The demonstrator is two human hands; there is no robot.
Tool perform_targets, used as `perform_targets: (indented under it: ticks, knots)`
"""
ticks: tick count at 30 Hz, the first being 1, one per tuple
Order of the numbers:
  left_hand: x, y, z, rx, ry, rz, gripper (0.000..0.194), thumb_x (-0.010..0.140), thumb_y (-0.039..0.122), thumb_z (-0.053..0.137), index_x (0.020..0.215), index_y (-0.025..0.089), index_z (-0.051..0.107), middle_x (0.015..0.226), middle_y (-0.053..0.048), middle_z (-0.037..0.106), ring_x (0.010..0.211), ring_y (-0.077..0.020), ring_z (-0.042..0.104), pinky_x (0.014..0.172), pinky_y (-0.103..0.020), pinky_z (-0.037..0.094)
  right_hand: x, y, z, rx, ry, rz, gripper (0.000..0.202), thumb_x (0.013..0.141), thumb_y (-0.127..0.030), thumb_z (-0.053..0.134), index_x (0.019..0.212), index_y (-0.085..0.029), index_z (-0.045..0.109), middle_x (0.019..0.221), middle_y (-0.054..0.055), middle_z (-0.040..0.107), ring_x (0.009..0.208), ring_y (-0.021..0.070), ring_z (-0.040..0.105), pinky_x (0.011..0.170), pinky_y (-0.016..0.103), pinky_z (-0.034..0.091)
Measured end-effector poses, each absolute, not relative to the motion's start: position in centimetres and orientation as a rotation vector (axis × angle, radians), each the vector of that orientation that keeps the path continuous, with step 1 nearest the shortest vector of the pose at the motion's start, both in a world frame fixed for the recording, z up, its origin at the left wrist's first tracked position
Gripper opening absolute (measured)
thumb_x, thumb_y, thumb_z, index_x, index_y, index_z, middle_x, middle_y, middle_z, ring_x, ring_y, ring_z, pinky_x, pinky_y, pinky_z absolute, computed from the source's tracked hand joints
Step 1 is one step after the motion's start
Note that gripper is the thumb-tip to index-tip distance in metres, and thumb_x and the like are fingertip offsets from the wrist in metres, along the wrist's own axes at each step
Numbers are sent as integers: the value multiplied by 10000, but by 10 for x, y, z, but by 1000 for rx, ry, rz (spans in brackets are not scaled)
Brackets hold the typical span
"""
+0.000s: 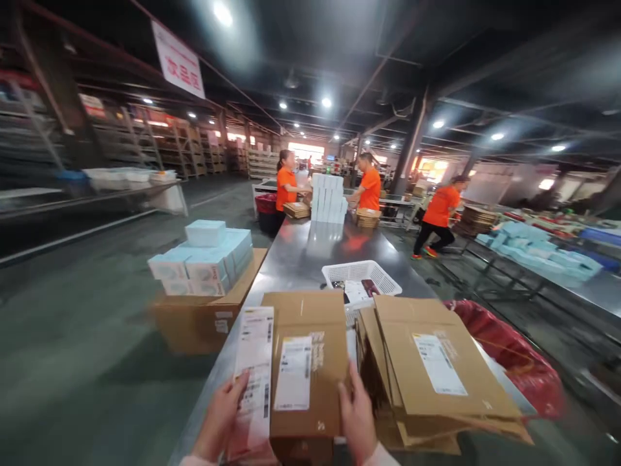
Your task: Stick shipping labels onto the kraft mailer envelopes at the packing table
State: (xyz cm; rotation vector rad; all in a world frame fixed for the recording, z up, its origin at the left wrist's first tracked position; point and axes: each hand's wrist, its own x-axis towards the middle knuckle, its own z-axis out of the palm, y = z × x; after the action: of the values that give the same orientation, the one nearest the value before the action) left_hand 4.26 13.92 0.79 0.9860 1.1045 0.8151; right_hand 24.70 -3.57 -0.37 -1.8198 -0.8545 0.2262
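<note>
While our 2 hands frame the brown carton (pixel 330 382) at the near end of the counter (pixel 286 259), we note its weak points. Left hand (pixel 218 411): fingers partly bent, fingertips on the printed label strip (pixel 257 336), just left of the carton; whether it pinches or only rests, we cannot tell. Right hand (pixel 358 414): half-open, thumb and fingers at the carton's right edge; how firm the hold, we cannot tell, underside hidden.

Strip looks thin and loose, so we judge a sideways pull could crease it or drag it off the counter's left edge. White label (pixel 294 375) on the carton lies close to the strip; similar print, so mix-ups are possible if the 2 get crossed.

To the right, flattened cartons (pixel 451 362) lie in an uneven, fanned pile, corners jutting past the near side. An elbow or knuckle there could start a slide towards the red bag (pixel 528 375) at far right. White basket (pixel 361 266) sits just beyond; a hard push forward could bump it.
</note>
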Motion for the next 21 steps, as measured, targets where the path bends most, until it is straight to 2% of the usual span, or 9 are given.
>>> perform_targets:
  ticks: [2,6,9,12,14,16,17,18,21]
  knots:
    - [40,130,32,842,991,771,198,690,327,705,784,166,638,741,-57,733,720,-238,702,659,-315,570,286,-80,54,-1787,-848,96,601,852,-473,459,1367,-165,458,1399,107,489,1314,246,423,1092,395,362]
    - [34,109,57,814,902,667,461,452,407,864,796,180,658,680,-24,722,661,-261,693,564,-303,561,396,-178,159,-1997,-732,-132,650,736,-492,564,1290,-155,543,1302,140,576,1185,306,544,1027,472,413]
    - [36,91,52,871,833,624,581,439,475,871,907,210,650,717,-2,728,620,-240,681,521,-286,544,435,-209,199,-2241,-572,-216,544,677,-412,643,1147,-139,642,1168,190,642,1045,326,614,954,488,446]
    - [48,70,43,906,779,606,649,475,486,861,1018,223,623,822,-13,745,721,-253,694,591,-296,563,392,-180,187,-2283,-624,-258,505,650,-433,695,1057,-135,667,1044,185,665,902,303,635,850,476,485]
    - [57,55,41,945,736,612,652,490,487,854,1036,211,629,926,-34,744,859,-270,686,714,-311,571,330,-142,156,-2075,-884,208,513,666,-497,685,1036,-142,663,879,117,686,739,236,633,731,404,524]
    - [64,41,40,1016,683,584,611,521,501,832,1017,193,652,976,-55,737,906,-276,673,777,-327,560,262,-104,119,-1744,-1067,654,800,496,-513,810,1188,-181,584,1030,101,672,792,235,639,680,360,537]
    - [67,37,40,1058,658,563,584,541,497,821,1007,183,662,984,-67,734,913,-277,668,792,-332,554,232,-89,101,-1617,-1022,711,801,490,-547,806,1171,-188,584,1044,97,673,833,245,642,680,355,539]
    - [68,34,40,1088,649,553,568,554,491,814,1003,175,669,990,-78,730,917,-280,664,799,-339,549,206,-76,85,-1495,-927,743,668,628,-587,712,1147,-185,587,1054,100,677,892,244,645,750,368,536]
    - [65,34,41,1084,737,672,562,547,505,807,966,151,680,970,-97,727,909,-280,657,795,-341,534,162,-56,54,-1388,-820,830,492,783,-572,573,1046,-159,625,1031,126,698,963,267,650,861,419,507]
